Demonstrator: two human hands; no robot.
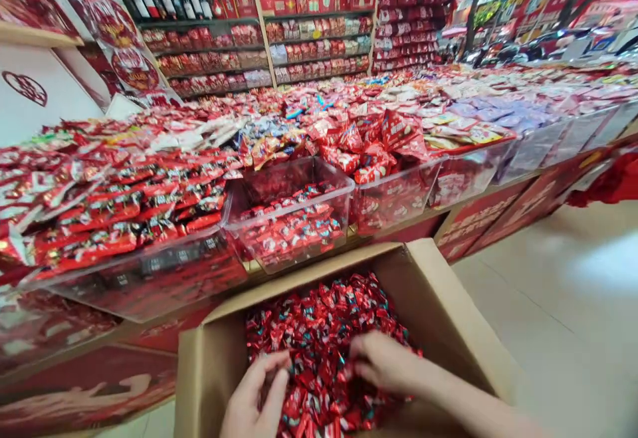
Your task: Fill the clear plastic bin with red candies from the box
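Observation:
A cardboard box [461,312] stands open below me, filled with small wrapped candies [323,318] in shiny red foil with bits of blue. My left hand [256,391] is over the candies at the box's left side, its thumb and index finger curved and apart, with nothing seen between them. Inside the box at the right, my right hand [383,361] has its fingers curled down onto the candies; they are slightly blurred. Red wrapped candies show at its fingertips. Beyond the box's far wall, a clear plastic bin [289,225] is partly filled with similar red candies.
Heaped bins of red packets [124,205] line the counter at left. A bin of larger red packs [393,192] adjoins on the right. Shelves [204,22] with bottles and boxes stand behind. Tiled floor [543,278] lies right of the box.

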